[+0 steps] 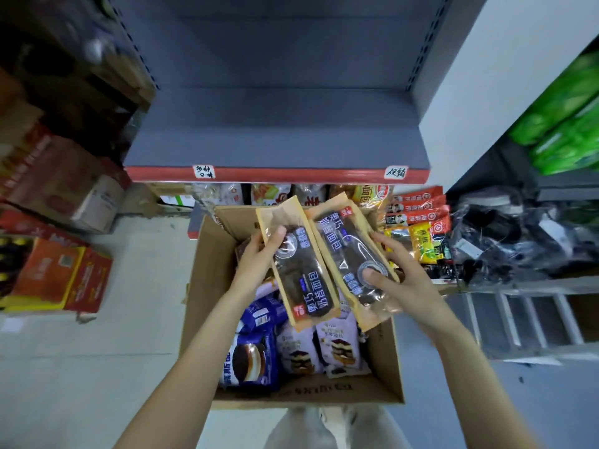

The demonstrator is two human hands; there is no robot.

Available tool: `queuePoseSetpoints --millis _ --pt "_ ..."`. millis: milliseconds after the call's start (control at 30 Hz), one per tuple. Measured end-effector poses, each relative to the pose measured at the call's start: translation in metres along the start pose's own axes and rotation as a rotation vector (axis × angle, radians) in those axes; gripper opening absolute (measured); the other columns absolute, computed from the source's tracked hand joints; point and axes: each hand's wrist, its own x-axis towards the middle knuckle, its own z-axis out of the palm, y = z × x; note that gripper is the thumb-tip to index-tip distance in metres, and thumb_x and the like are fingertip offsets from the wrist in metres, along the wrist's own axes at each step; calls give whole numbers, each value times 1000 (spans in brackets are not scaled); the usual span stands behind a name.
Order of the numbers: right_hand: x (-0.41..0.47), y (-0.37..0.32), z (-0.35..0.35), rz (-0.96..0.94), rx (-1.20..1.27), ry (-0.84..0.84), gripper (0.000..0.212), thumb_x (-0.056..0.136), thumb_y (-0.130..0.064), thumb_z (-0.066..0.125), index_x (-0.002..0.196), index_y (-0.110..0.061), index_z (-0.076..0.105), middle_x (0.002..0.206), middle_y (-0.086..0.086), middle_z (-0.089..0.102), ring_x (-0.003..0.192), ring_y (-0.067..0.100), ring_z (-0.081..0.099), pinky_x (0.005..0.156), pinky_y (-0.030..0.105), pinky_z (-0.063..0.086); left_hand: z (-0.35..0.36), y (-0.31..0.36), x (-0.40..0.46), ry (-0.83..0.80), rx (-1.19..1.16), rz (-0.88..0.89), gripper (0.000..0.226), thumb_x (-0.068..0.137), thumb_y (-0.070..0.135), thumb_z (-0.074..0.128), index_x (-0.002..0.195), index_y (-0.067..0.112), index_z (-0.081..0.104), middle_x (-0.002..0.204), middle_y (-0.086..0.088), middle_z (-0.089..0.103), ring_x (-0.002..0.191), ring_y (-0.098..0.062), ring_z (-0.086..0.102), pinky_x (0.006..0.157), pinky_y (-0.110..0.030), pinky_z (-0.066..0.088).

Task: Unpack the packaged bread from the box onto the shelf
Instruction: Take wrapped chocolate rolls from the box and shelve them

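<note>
Two bread pkgs held above box [201, 286], one per hand: left hand [259, 251] gripping left pkg [298, 264], right hand [389, 267] gripping right pkg [346, 251]; long axes aimed at shelf [275, 131] just beyond box.

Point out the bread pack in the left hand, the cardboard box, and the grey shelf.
Bread pack in left hand [299, 270], head view: dark loaf behind the wrapper.
Cardboard box [387, 361], head view: inner right wall.
Grey shelf [275, 137], head view: bare top surface.
</note>
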Motion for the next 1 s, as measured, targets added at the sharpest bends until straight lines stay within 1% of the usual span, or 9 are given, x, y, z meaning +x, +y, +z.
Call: queuePoseSetpoints --millis 67,233,333,433,567,700,767,833,1000 --pt "1 -6 -4 -26 31 8 61 81 -19 69 133 -39 45 116 -12 59 103 3 61 72 18 53 7 6 -6 -38 5 13 66 72 56 65 127 23 54 117 3 67 109 -16 63 89 -30 52" --pt "12 -24 -33 -154 -30 -38 66 75 -27 72 133 -42 44 125 -12 55 109 11 60 82 29 56 30 27 -18 -124 113 106 60 71 11 79 124 15 51 114 0 67 102 -9 65 74 -15 53" --pt "18 -41 -60 -246 -70 -48 69 74 -30 76 133 -41 42 124 -8 57 112 13 59 84 28 55 45 54 -24 -60 107 182 61 69 23 81 123 16 54 110 4 69 102 -11 66 81 -22 54" --pt "21 -80 -94 -317 -101 -52 75 67 -40 81 131 -45 41 118 -20 58 107 3 60 83 24 55 63 87 -28 113 -4 273 72 65 45 82 126 23 51 114 5 68 107 -16 64 90 -35 50" --pt "20 -153 -145 -505 -141 -88 71 57 -54 71 123 -51 46 110 -35 59 102 -10 58 73 6 47 89 154 -39 265 -150 394 67 65 47 80 122 19 57 107 0 72 97 -20 69 90 -40 52" --pt "19 -217 -194 -631 -46 -122 69 65 -30 81 127 -38 52 115 -13 66 98 4 66 68 14 52 110 224 -54 319 -73 597 53 70 44 78 116 31 56 107 7 70 98 -11 68 86 -31 51" --pt "21 -245 -216 -687 23 -93 62 67 -20 79 122 -34 56 111 -12 68 94 4 67 67 13 51 118 255 -56 324 -32 700 60 71 42 77 124 32 52 111 10 68 102 -9 65 83 -23 51" --pt "29 -273 -234 -731 27 -32 54 71 -21 71 121 -33 56 108 -12 69 90 2 67 66 11 50 126 282 -55 323 49 788 72 69 48 75 132 29 47 111 14 68 103 -4 64 81 -17 50" --pt "76 -346 -256 -852 -262 142 64 68 -30 81 125 -34 53 109 -8 61 90 7 63 70 15 49 138 344 -47 278 352 804 75 61 58 70 129 35 50 109 13 68 99 -4 65 87 -27 50"
